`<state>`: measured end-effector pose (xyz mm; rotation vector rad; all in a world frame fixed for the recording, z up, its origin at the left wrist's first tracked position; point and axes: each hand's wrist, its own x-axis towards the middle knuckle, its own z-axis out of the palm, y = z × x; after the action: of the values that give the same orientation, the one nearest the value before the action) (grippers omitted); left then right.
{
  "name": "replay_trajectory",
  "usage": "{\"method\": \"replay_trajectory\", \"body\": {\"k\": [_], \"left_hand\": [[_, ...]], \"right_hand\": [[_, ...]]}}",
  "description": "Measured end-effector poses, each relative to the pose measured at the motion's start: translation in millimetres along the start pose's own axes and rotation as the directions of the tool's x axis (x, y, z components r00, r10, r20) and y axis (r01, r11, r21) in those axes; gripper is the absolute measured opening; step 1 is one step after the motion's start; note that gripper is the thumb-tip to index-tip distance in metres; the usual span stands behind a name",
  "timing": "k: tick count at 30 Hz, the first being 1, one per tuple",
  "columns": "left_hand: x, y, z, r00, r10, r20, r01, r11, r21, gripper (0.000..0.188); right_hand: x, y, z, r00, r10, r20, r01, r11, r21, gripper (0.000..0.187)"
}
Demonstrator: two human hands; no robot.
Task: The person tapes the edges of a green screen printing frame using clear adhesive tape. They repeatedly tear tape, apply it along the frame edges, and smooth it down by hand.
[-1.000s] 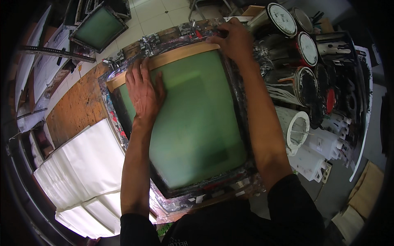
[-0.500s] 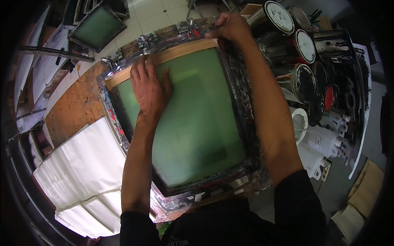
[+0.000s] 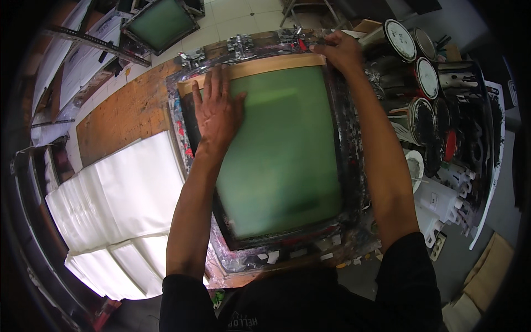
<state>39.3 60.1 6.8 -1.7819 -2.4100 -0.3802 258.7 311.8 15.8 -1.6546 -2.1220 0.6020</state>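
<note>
1. Have a green, dark-framed rectangular mesh screen (image 3: 282,149) over a brown wooden table (image 3: 124,113), with a flat tan strip (image 3: 271,65) along its far edge.
2. Lay left hand (image 3: 217,115) across strip and screen, fingers apart.
3. Have right hand (image 3: 343,54) at far-right corner; cannot tell whether clamped.
4. See folded white sheets (image 3: 133,188) left, paint-streaked metal cans (image 3: 427,78) right.

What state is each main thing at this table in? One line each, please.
Green screen: lying flat, frame stained
Brown strip: lying along the screen's far edge
Left hand: open, fingers spread, fingertips at the strip
Right hand: bent at the strip's right end, grip unclear
White sheets: stacked in layers
Metal clamps: open or shut, cannot tell
Cans: streaked with paint
Wooden table: stained
Second screen: beyond the table, untouched
</note>
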Motion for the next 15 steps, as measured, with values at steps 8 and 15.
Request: {"method": "replay_trajectory", "body": {"k": [8,15], "left_hand": [[-20,-40,-3,1.0,0.016,-0.004,-0.016,1.0,-0.005,0.072],[-15,-18,2,0.996,-0.017,0.09,0.014,0.999,0.037,0.067]], "right_hand": [[-87,-65,47,0.67,-0.677,-0.304,0.684,0.722,-0.102,0.038],[-114,-98,79,0.648,-0.754,-0.112,0.659,0.628,-0.414,0.033]]}}
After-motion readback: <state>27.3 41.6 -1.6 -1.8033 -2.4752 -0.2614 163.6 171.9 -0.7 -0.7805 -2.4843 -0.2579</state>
